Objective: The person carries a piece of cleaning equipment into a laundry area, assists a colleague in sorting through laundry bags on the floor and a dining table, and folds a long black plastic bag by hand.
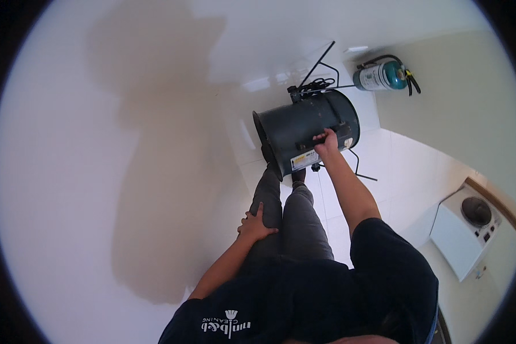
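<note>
A dark, drum-shaped metal housing (pixel 299 122), which looks like a portable drum fan, lies on its side before me at my feet. My right hand (pixel 327 141) reaches down and is shut around the handle (pixel 308 144) on the drum's upper side. Just beside that handle, a label (pixel 304 160) with writing is stuck on the housing. A coiled black cord (pixel 317 86) sits by the far side, next to the thin metal stand (pixel 319 63). On my left leg, near the knee, my left hand (pixel 254 227) rests with its fingers apart, holding nothing. The drum's inside is hidden.
A green fire extinguisher (pixel 380 77) with a black hose is at the wall beyond the drum. To the right is a white appliance (pixel 458 232) with a round dark part. Walls close in on the left (pixel 56 163) and right (pixel 447 94); the floor (pixel 387 172) is pale tile.
</note>
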Motion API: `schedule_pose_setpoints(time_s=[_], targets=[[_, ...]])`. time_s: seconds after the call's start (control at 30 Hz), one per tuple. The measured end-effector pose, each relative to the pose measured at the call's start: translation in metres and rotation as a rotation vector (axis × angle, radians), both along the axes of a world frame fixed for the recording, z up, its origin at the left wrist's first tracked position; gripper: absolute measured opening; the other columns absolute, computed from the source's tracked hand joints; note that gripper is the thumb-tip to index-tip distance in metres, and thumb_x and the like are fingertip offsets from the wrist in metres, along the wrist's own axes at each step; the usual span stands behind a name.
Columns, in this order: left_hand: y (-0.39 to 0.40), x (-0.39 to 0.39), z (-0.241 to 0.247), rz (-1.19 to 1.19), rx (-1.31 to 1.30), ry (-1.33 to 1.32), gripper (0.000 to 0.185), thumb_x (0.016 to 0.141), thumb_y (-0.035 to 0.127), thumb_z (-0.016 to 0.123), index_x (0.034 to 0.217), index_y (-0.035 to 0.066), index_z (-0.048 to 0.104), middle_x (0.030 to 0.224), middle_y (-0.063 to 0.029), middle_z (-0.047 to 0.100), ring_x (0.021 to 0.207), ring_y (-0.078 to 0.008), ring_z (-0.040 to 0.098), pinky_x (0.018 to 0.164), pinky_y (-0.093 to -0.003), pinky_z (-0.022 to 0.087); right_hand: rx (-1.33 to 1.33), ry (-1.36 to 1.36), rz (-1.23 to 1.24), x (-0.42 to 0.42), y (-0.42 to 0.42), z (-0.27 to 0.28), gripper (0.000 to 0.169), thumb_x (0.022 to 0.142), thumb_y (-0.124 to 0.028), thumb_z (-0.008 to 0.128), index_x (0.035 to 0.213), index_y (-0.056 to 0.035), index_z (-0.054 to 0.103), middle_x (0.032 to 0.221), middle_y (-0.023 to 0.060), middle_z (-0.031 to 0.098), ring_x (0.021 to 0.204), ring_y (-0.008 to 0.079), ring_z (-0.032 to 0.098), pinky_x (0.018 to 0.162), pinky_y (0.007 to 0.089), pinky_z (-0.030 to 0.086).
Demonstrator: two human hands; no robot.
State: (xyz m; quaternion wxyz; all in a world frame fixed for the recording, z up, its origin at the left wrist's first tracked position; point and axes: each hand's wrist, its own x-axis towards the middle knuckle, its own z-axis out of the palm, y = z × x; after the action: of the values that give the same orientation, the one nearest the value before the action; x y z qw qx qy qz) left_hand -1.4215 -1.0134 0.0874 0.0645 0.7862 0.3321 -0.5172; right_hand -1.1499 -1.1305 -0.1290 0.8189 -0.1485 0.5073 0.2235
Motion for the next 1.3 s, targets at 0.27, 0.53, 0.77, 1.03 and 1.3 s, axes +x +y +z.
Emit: schedule_pose_setpoints(time_s=[0.27, 0.53, 0.77, 1.03, 1.3], targets=[[-0.008, 0.004, 0.051, -0.035, -0.024, 0.017, 0.109, 0.054, 0.058, 0.069, 0.137, 0.029, 0.004, 0.132, -0.0247, 0.023, 0.114, -0.0417, 0.035, 0.083, -0.0573, 0.036, -0.05, 0.106, -0.024, 0.023, 0.014, 0.039, 0.016, 0.073, -0.008, 0.051, 0.061, -0.0089, 0.039, 0.056, 0.0045, 0.036, 0.052, 0.0183, 0.039, 0.057, 0.0365, 0.04], [-0.029, 0.004, 0.074, 0.014, -0.064, 0.07, 0.11, 0.054, 0.057, 0.07, 0.137, 0.029, 0.003, 0.132, -0.0249, 0.022, 0.115, -0.0416, 0.035, 0.083, -0.0573, 0.036, -0.082, 0.145, 0.013, 0.022, 0.008, 0.035, 0.014, 0.072, -0.007, 0.05, 0.063, -0.0081, 0.039, 0.056, 0.0048, 0.036, 0.052, 0.019, 0.04, 0.055, 0.0368, 0.04], [-0.057, -0.018, 0.087, 0.05, -0.09, 0.063, 0.109, 0.055, 0.056, 0.07, 0.136, 0.029, 0.003, 0.133, -0.0241, 0.022, 0.115, -0.0422, 0.035, 0.083, -0.0576, 0.036, -0.08, 0.076, 0.018, 0.015, 0.012, 0.043, 0.01, 0.073, -0.008, 0.049, 0.067, -0.0076, 0.041, 0.061, 0.0053, 0.037, 0.053, 0.0185, 0.041, 0.052, 0.036, 0.04], [-0.086, -0.022, 0.089, 0.073, -0.086, 0.061, 0.109, 0.055, 0.056, 0.07, 0.136, 0.029, 0.002, 0.131, -0.0244, 0.024, 0.114, -0.0429, 0.035, 0.083, -0.0578, 0.036, -0.078, 0.1, -0.028, 0.016, 0.023, 0.031, 0.008, 0.073, -0.008, 0.049, 0.069, -0.0073, 0.042, 0.061, 0.0049, 0.037, 0.052, 0.019, 0.041, 0.05, 0.0356, 0.04], [-0.112, -0.017, 0.088, 0.111, -0.117, 0.074, 0.109, 0.055, 0.056, 0.07, 0.136, 0.028, 0.002, 0.131, -0.0254, 0.024, 0.113, -0.0434, 0.035, 0.083, -0.0567, 0.037, -0.117, 0.19, -0.059, 0.009, 0.028, 0.023, 0.009, 0.072, -0.006, 0.047, 0.066, -0.0075, 0.041, 0.057, 0.0055, 0.038, 0.052, 0.0204, 0.042, 0.052, 0.0362, 0.041]])
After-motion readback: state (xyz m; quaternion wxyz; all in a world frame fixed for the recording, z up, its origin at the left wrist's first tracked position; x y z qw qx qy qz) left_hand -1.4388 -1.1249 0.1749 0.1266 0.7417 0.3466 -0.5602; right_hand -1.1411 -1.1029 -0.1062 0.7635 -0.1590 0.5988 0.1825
